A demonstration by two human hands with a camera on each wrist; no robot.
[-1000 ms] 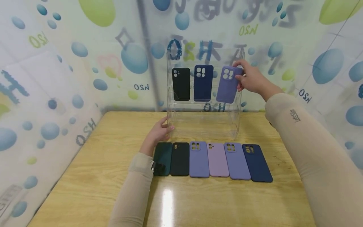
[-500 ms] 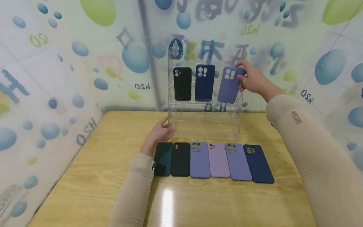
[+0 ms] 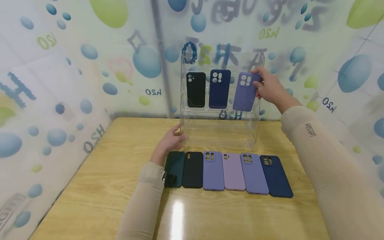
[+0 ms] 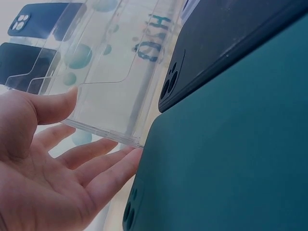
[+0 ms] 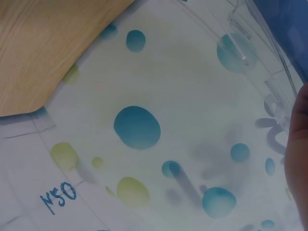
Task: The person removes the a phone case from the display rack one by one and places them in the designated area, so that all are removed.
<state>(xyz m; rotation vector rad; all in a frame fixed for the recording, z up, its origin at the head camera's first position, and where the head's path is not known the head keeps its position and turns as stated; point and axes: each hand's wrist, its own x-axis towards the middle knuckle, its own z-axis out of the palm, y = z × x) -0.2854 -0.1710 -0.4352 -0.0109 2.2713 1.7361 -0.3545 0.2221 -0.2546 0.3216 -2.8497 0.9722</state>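
My right hand [image 3: 269, 87] pinches a purple phone case [image 3: 242, 95] by its upper right edge. That case leans slightly tilted on the upper tier of a clear acrylic display stand [image 3: 220, 128]. Beside it on the same tier stand a dark blue case [image 3: 219, 90] and a black case [image 3: 196, 91]. My left hand [image 3: 170, 141] holds the stand's lower left side; in the left wrist view the thumb lies on the front and the fingers [image 4: 108, 168] reach behind the clear edge. Only a sliver of the right hand [image 5: 298, 154] shows in the right wrist view.
A row of phone cases lies flat before the stand: dark green [image 3: 175, 168], black [image 3: 193, 171], purple [image 3: 213, 173], pink [image 3: 234, 173], another purple [image 3: 255, 175] and navy [image 3: 277, 178]. The wooden table [image 3: 120, 166] meets a patterned wall covering [image 3: 129, 96] behind.
The whole head view has shifted slightly. Both hands keep their places on the purple case and the stand, and the cases stay as they were.
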